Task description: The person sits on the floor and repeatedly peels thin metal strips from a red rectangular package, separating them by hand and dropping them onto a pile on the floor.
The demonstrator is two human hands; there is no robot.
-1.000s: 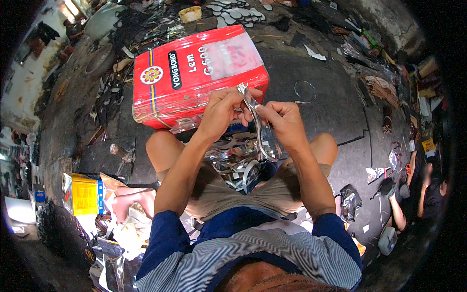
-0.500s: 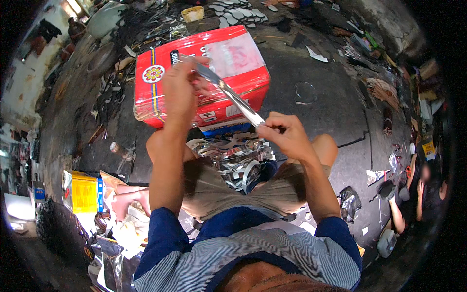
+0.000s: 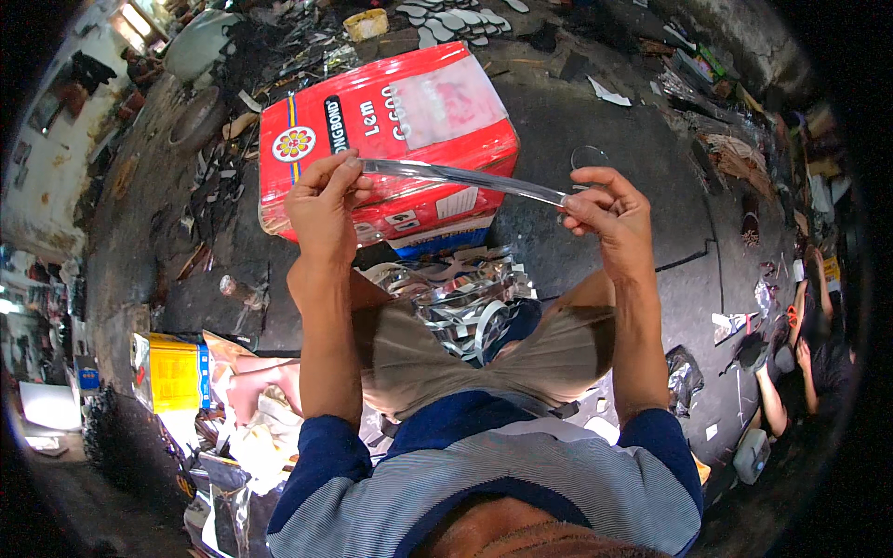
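Note:
A shiny silver strip (image 3: 456,175) is stretched between my two hands, sloping slightly down to the right. My left hand (image 3: 327,189) pinches its left end in front of the red cardboard box (image 3: 307,181). At the other end, my right hand (image 3: 606,209) grips it between thumb and fingers, to the right of the box. Below the strip, between my legs, lies a heap of similar silver and white strips (image 3: 465,299). The box stands on the floor just beyond that heap, with a whitish patch on its top.
A yellow box (image 3: 174,374) and crumpled material lie at the lower left. Several pale sole-shaped pieces (image 3: 451,20) are spread at the far side, near a yellow tub (image 3: 366,24). Scraps line the right, where another person's arm (image 3: 770,400) shows beside a black bag (image 3: 684,379).
My right hand has moved up and to the right, and my left hand slightly down and left. The strip has gone from a steep slant to nearly level.

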